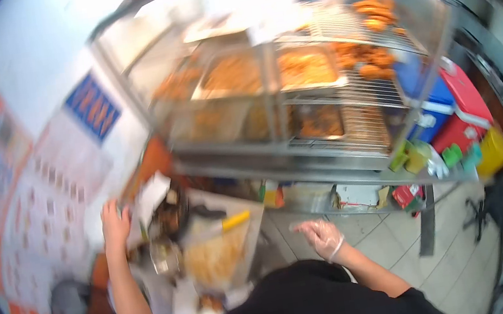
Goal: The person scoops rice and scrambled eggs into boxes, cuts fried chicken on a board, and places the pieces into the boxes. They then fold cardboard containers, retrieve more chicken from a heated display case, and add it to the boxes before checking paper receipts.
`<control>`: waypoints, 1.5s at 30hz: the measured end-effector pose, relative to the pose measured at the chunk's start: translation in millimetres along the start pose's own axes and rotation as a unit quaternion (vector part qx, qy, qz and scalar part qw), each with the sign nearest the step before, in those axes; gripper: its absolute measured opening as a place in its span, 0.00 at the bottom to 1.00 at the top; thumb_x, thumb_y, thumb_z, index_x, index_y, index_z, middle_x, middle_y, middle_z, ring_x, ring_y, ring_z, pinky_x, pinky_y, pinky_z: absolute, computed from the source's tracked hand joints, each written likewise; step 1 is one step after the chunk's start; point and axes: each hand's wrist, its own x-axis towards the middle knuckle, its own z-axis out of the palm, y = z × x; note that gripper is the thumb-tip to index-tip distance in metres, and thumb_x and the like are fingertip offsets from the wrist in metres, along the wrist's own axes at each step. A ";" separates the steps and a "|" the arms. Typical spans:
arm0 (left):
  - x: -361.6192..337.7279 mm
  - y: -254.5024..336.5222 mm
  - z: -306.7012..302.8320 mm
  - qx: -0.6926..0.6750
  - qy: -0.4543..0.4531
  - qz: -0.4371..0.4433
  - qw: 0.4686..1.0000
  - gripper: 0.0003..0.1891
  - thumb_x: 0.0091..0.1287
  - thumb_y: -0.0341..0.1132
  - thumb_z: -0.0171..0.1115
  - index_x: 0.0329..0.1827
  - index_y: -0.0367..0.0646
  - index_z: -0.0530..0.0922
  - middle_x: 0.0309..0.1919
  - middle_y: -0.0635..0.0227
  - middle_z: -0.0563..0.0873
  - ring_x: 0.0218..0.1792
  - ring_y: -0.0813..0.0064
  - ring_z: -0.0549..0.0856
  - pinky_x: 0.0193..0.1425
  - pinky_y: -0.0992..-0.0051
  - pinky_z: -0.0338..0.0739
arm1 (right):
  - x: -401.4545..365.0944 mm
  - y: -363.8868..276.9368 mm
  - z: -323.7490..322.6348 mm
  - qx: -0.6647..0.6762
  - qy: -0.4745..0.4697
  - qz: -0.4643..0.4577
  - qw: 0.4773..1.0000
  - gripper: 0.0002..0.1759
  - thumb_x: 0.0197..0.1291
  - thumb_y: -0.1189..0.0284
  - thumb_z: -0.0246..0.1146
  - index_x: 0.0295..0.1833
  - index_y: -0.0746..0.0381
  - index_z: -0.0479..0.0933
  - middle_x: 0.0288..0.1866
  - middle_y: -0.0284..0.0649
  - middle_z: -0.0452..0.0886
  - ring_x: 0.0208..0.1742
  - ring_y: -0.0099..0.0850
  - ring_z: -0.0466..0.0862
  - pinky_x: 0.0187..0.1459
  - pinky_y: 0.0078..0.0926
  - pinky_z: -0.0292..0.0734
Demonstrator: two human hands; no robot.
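Note:
My left hand point(117, 222) reaches forward at the left, close to a white sheet or box flap point(153, 198). Its fingers are stretched out, and I see nothing held in them. My right hand point(322, 238), in a clear plastic glove, hangs over the tiled floor. Its fingers are loosely bent and partly blurred, with nothing visible in them. Between my hands lies a cutting board point(215, 262) covered in crumbs. A knife with a yellow handle point(236, 220) rests across its far end. Beside the board stands a blurred glass or metal container point(166, 257).
Ahead is a glass food display cabinet point(282, 146) with trays of food point(232, 75) and fried pieces point(373, 59) on racks. Red and blue cool boxes point(464, 95) stand at the right. Posters point(53, 165) cover the left wall. A chair base point(487, 207) is on the floor.

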 end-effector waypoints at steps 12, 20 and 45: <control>258.6 466.5 -216.3 -0.331 0.233 0.468 0.786 0.11 0.72 0.37 0.61 0.49 0.39 0.82 0.46 0.58 0.86 0.51 0.58 0.83 0.59 0.63 0.75 | 73.7 -118.8 -271.0 -0.375 0.301 -0.327 0.814 0.16 0.63 0.76 0.63 0.57 0.60 0.80 0.48 0.43 0.87 0.35 0.41 0.84 0.38 0.38 0.77; 362.2 630.0 -239.7 -0.346 -0.009 0.436 0.831 0.26 0.69 0.52 0.66 0.66 0.50 0.81 0.59 0.65 0.85 0.61 0.69 0.81 0.66 0.65 0.73 | 95.3 -158.5 -377.7 -0.385 0.203 -0.416 0.798 0.14 0.59 0.80 0.63 0.51 0.63 0.83 0.42 0.43 0.89 0.30 0.36 0.82 0.35 0.32 0.76; 411.9 632.9 -246.9 -0.465 -0.388 0.296 0.739 0.15 0.70 0.43 0.67 0.50 0.43 0.85 0.42 0.77 0.85 0.47 0.85 0.79 0.50 0.75 0.76 | 272.4 -212.5 -453.9 -0.400 0.275 -0.521 0.702 0.13 0.65 0.65 0.64 0.51 0.60 0.83 0.38 0.47 0.85 0.42 0.46 0.84 0.49 0.45 0.77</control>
